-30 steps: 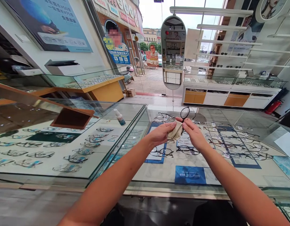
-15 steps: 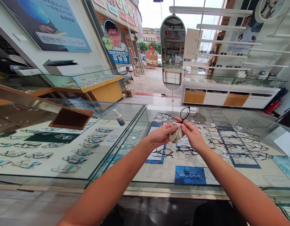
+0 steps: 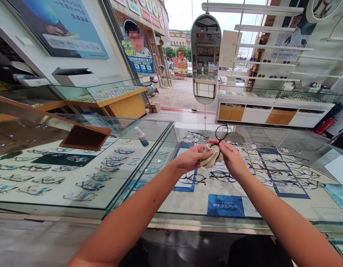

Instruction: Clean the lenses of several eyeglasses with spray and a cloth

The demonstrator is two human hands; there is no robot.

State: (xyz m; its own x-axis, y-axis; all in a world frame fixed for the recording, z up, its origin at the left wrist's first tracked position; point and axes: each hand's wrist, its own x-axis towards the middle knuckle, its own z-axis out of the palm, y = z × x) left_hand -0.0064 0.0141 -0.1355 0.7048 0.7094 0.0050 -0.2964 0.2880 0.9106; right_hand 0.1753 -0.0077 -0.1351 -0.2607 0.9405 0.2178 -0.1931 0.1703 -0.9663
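Both my arms reach out over a glass display counter (image 3: 238,218). My left hand (image 3: 189,158) pinches a beige cleaning cloth (image 3: 211,157) that is wrapped around part of a pair of black-framed glasses (image 3: 222,132). My right hand (image 3: 231,159) grips the same glasses from the other side, its fingers against the cloth. One round lens sticks up above my fingers; the other lens is hidden in the cloth.
Rows of spectacle frames (image 3: 274,172) lie under the glass. A small white spray bottle (image 3: 141,137) stands on the left counter (image 3: 85,200) beside a tilted wooden mirror back (image 3: 83,139). An oval standing mirror (image 3: 205,59) and wall shelves (image 3: 271,48) are beyond.
My hands have kept their grip and shifted slightly; the cloth has bunched a little differently around the glasses, and the exposed lens sits a bit further right.
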